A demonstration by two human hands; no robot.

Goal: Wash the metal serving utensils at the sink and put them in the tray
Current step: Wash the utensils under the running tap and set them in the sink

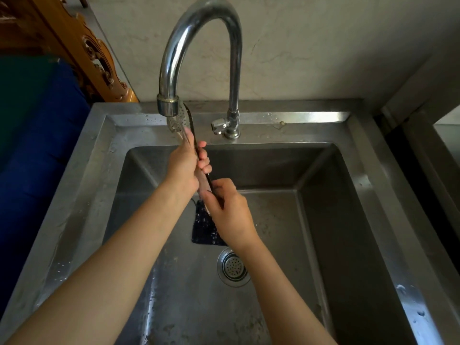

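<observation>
1. One metal utensil, a slotted spoon [179, 120], is held tilted over the sink [323, 170]; its perforated head sits just under and behind the spout of the tap, and its handle runs down and to the right toward the person.
2. Whether a second utensil lies against it cannot be told: a dark edge runs alongside the handle, but it is too blurred to separate.
3. Two bare hands are in view. The left hand [184, 168] is wrapped around the upper part of the handle, fingers curled closed over it, just below the spoon head.
4. The right hand [230, 212] grips the lower end of the handle, thumb and fingers pinched around it, just below the left hand.
5. One curved chrome tap [199, 28] arches over the basin, with one small valve [220, 125] at its base.
6. One dark scrubbing pad [202, 230] lies flat on the sink floor, wet with droplets, partly hidden under the right hand.
7. One round strainer drain [233, 267] sits just beyond the pad, nearer the person.
8. One carved wooden piece [99, 61] leans at the upper left, beside blue cloth [37, 150].
</observation>
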